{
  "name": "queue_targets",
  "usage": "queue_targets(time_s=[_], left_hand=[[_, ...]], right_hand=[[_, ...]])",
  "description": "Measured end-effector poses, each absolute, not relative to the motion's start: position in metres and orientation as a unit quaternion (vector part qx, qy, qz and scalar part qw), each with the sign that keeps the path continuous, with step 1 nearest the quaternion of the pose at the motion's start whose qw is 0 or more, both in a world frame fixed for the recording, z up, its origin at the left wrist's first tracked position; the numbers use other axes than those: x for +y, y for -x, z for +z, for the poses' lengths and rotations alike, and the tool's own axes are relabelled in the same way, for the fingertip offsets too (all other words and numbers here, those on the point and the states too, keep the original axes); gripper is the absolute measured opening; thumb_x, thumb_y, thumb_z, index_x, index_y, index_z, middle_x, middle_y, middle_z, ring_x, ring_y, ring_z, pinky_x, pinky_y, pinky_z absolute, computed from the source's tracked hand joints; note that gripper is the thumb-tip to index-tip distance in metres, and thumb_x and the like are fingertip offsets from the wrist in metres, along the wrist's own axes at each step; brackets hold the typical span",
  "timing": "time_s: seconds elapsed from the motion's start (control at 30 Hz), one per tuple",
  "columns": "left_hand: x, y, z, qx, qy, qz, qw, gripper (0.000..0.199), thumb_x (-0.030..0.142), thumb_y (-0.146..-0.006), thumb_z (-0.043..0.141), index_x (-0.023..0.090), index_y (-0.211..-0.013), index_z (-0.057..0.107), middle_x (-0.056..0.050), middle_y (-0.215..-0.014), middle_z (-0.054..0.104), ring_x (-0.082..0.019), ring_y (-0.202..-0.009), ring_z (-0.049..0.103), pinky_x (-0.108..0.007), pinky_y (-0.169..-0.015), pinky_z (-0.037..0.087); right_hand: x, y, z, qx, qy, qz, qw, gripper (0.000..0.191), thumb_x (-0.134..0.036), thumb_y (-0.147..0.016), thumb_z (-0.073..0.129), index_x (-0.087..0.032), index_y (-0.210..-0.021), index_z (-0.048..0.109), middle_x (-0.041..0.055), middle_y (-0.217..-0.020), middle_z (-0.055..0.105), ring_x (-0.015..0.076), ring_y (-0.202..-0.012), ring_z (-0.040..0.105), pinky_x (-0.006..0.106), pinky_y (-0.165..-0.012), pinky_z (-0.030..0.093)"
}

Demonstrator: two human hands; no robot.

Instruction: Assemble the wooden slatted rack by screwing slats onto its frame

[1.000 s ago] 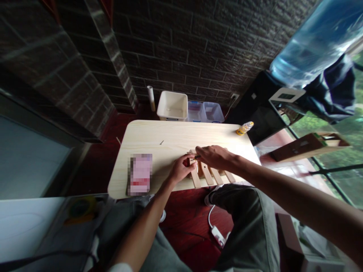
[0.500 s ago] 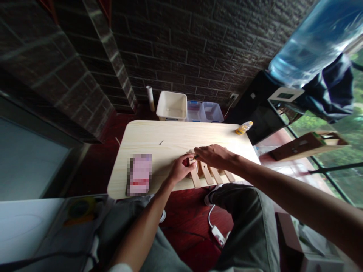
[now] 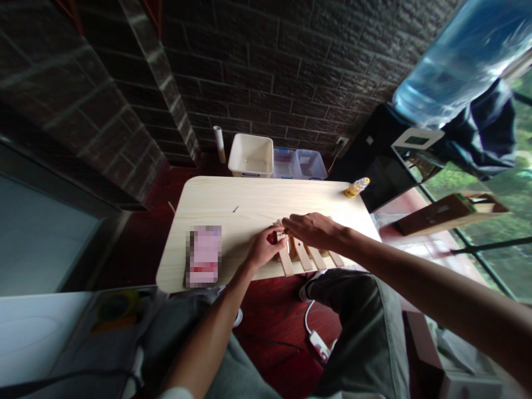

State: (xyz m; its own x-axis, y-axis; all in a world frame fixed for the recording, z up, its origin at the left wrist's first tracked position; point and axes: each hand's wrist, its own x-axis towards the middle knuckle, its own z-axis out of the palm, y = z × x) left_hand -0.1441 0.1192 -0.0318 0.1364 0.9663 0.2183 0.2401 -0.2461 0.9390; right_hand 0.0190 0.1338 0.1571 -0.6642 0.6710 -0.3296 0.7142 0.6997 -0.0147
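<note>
Several pale wooden slats [image 3: 302, 256] form a piece lying at the near edge of the light wood table [image 3: 233, 191]. At its left end, my left hand [image 3: 265, 246] is closed round the end of the piece, beside something small and red. My right hand [image 3: 310, 227] comes in from the right with its fingers closed on a small dark tool, mostly hidden, whose tip meets the wood near my left fingertips. A small dark screw-like item [image 3: 235, 209] lies on the table, left of both hands.
A blurred pink object [image 3: 204, 256] lies on the table's left side. On the far right corner is a small clear bottle with yellow ends [image 3: 356, 187]. Beyond the far edge stand a cream bin [image 3: 251, 155] and clear plastic boxes [image 3: 311, 164]. A power strip [image 3: 320, 346] is on the floor.
My right hand's fingers have turned slightly at the tool and shifted a little left. My left hand stays in place on the wood.
</note>
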Motion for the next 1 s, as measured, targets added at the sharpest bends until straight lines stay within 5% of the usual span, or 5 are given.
queue_targets(time_s=[0.77, 1.0], left_hand=[[0.1183, 0.1438, -0.0317, 0.473, -0.635, 0.466, 0.394, 0.035, 0.033, -0.078, 0.074, 0.015, -0.108, 0.072, -0.003, -0.083, 0.072, -0.012, -0.065, 0.063, -0.022, -0.062, 0.052], [0.1192, 0.1436, -0.0319, 0.467, -0.643, 0.471, 0.381, 0.034, 0.032, -0.078, 0.073, 0.016, -0.108, 0.072, -0.003, -0.086, 0.073, -0.013, -0.071, 0.065, -0.024, -0.068, 0.055]], right_hand=[[0.1355, -0.0121, 0.1555, 0.887, -0.429, -0.074, 0.157, 0.026, -0.034, -0.104, 0.041, -0.015, -0.117, 0.054, 0.0103, -0.092, 0.070, 0.0178, -0.074, 0.066, 0.025, -0.057, 0.033], [0.1376, -0.0135, 0.1624, 0.911, -0.381, -0.082, 0.136, 0.021, -0.028, -0.101, 0.048, -0.019, -0.120, 0.055, 0.0087, -0.105, 0.069, 0.0163, -0.083, 0.065, 0.024, -0.062, 0.036]])
